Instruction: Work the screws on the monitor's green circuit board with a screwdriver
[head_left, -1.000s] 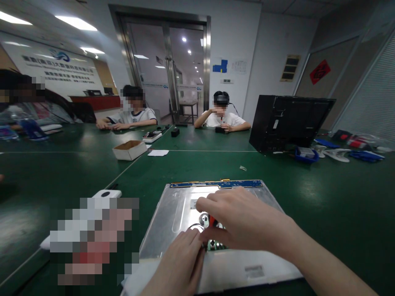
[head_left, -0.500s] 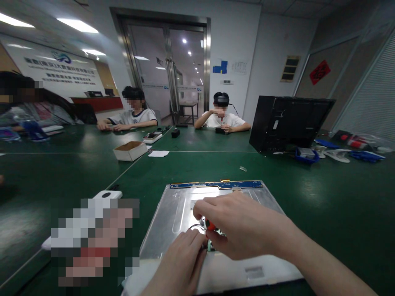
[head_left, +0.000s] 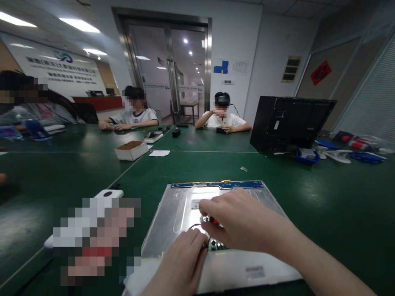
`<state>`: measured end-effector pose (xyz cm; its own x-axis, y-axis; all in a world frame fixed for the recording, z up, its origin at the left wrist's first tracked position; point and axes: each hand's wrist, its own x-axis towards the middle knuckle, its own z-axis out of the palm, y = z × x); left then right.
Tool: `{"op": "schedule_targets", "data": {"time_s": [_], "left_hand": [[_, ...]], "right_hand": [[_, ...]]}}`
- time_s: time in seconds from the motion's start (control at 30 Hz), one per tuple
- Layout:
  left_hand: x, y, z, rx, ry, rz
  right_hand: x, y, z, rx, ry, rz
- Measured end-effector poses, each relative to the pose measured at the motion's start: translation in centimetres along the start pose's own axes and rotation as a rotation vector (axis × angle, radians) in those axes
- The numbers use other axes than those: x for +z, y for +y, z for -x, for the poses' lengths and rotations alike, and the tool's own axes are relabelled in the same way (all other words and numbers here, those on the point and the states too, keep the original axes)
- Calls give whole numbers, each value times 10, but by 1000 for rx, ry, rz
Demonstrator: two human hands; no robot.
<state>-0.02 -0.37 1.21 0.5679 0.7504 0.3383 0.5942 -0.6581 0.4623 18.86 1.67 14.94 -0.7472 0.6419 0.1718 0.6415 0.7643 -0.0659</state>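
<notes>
Silver panel [head_left: 179, 209] lies flat on the green table [head_left: 327, 230], metal face exposed. Above it, the right hand [head_left: 237, 218] has its fingers closed around a red tool [head_left: 215, 221], whose tip is hidden. The left hand [head_left: 185, 255] keeps its fingers together beside the green board [head_left: 213, 246]; whether they pinch anything, I cannot tell. Work looks partway: board and blue strip [head_left: 212, 185] both sit on the panel, and how much is left cannot be judged.
</notes>
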Motion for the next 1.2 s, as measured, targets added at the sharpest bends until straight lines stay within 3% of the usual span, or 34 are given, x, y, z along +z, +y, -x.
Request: {"op": "schedule_targets", "data": {"time_s": [0.2, 0.43, 0.83, 1.07, 1.2], "left_hand": [[3, -2, 0, -1, -10, 3], [2, 0, 0, 6, -9, -27], [3, -2, 0, -1, 1, -4], [2, -1, 0, -14, -22, -33], [1, -1, -1, -29, -46, -29]], "right_hand": [[-6, 2, 2, -55, -32, -62], [0, 2, -2, 77, -14, 52], [-6, 10, -1, -47, -36, -140], [-7, 8, -6, 78, -46, 1], [-7, 7, -6, 87, -67, -26]]}}
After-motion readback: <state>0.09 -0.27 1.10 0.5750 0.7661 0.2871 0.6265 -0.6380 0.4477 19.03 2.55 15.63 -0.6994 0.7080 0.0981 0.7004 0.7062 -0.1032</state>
